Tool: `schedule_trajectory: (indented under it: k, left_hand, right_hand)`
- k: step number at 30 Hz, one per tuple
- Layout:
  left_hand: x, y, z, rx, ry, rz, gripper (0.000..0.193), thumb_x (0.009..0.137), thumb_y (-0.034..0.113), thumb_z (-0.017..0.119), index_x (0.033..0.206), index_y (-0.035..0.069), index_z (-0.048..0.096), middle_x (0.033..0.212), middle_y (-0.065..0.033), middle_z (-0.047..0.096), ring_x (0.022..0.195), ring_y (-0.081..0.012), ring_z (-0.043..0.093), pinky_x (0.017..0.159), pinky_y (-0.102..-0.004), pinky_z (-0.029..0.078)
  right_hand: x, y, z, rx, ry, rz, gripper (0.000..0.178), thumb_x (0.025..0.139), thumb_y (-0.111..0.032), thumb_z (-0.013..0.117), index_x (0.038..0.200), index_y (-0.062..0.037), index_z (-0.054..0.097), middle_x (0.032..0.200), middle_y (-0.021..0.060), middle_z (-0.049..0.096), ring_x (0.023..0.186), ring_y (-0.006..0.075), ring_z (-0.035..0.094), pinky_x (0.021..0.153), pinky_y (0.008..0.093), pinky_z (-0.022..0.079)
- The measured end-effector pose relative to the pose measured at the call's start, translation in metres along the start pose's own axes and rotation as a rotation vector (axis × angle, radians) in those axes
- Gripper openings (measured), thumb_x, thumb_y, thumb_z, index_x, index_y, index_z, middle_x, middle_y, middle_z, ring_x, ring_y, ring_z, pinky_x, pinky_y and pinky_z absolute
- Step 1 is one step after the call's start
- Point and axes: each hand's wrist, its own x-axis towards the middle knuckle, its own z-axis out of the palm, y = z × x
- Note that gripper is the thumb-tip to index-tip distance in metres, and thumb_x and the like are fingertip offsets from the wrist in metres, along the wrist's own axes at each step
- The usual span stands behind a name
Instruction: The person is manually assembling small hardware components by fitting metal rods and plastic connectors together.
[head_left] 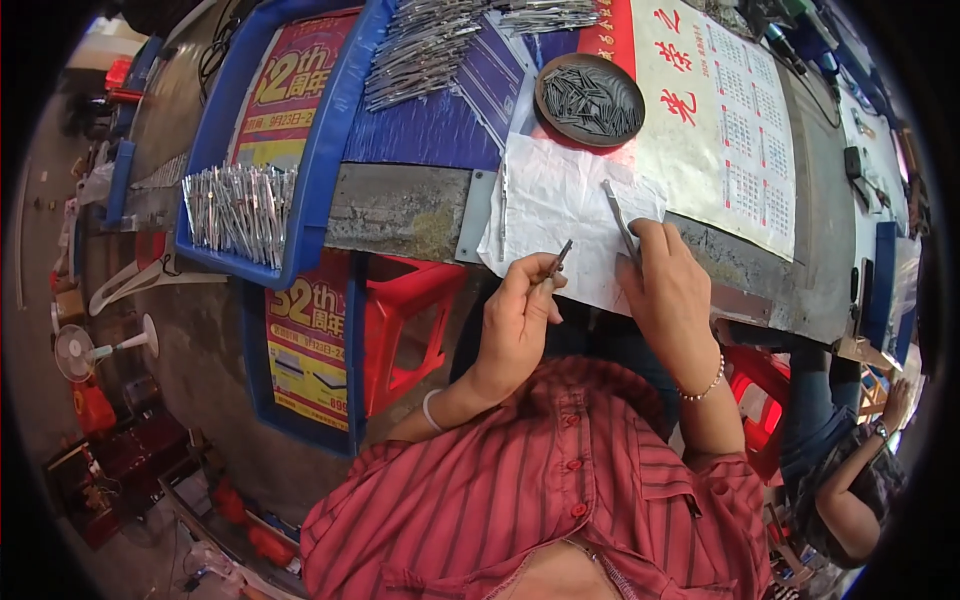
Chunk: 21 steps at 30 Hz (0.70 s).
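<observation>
My left hand point(518, 325) is closed, with thumb and fingers pinching a small dark metal pin point(563, 254) whose end points up. My right hand point(670, 300) is closed round the lower end of a slim silvery metal piece point(617, 215); its narrow tip reaches up over the white paper sheet point(560, 190). Both hands are at the near edge of the table, above the sheet. Just beyond the sheet stands a round brown bowl point(592, 144) with many thin dark metal pins point(595, 100) in it. A long thin metal piece point(503, 215) lies on the sheet's left side.
Slim silvery metal pieces point(425, 50) are piled on blue sheeting point(400, 135) at the back. More point(240, 215) fill the near end of a blue tray point(325, 150) at left. A calendar sheet point(735, 140) lies at right. Red stools point(405, 320) stand below; another person point(850, 500) sits at right.
</observation>
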Motion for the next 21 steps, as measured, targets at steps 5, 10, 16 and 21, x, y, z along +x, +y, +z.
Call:
schedule_trajectory:
  k: [5, 10, 16, 21]
  left_hand:
    - [0.0, 0.0, -0.001, 0.041, 0.006, 0.019, 0.019, 0.098, 0.008, 0.041, 0.114, -0.001, 0.047, 0.106, -0.0101, 0.063, 0.063, -0.0059, 0.052, 0.059, -0.0207, 0.044]
    - [0.0, -0.002, -0.003, 0.009, 0.0, 0.052, 0.018, 0.098, 0.007, 0.041, 0.113, -0.002, 0.047, 0.106, -0.011, 0.063, 0.062, -0.0068, 0.052, 0.059, -0.0215, 0.045]
    - [0.0, -0.005, -0.006, -0.023, -0.01, 0.073, 0.018, 0.098, 0.006, 0.041, 0.112, -0.002, 0.047, 0.105, -0.0111, 0.063, 0.062, -0.0077, 0.052, 0.059, -0.0224, 0.046]
    - [-0.004, -0.001, -0.017, -0.206, -0.031, 0.019, 0.018, 0.098, 0.008, 0.041, 0.113, -0.001, 0.046, 0.097, -0.0082, 0.062, 0.06, -0.0064, 0.049, 0.057, -0.0202, 0.043]
  right_hand:
    - [0.006, -0.006, 0.003, -0.195, -0.172, 0.103, 0.019, 0.078, -0.005, 0.055, 0.095, -0.0042, 0.046, 0.076, 0.0162, 0.057, 0.067, 0.0369, 0.059, 0.056, 0.043, 0.047]
    - [0.003, -0.011, 0.004, -0.181, -0.16, 0.179, 0.028, 0.076, -0.005, 0.057, 0.102, -0.0032, 0.046, 0.079, 0.0186, 0.059, 0.07, 0.0385, 0.059, 0.06, 0.0462, 0.046]
    - [-0.004, -0.014, 0.007, -0.137, -0.059, 0.157, 0.03, 0.075, -0.003, 0.057, 0.103, -0.0025, 0.046, 0.079, 0.0203, 0.06, 0.075, 0.0406, 0.058, 0.063, 0.0462, 0.045]
    - [-0.002, -0.019, -0.007, -0.051, -0.141, 0.226, 0.028, 0.077, -0.009, 0.059, 0.102, -0.0019, 0.048, 0.078, 0.0221, 0.06, 0.074, 0.0389, 0.06, 0.065, 0.0459, 0.046]
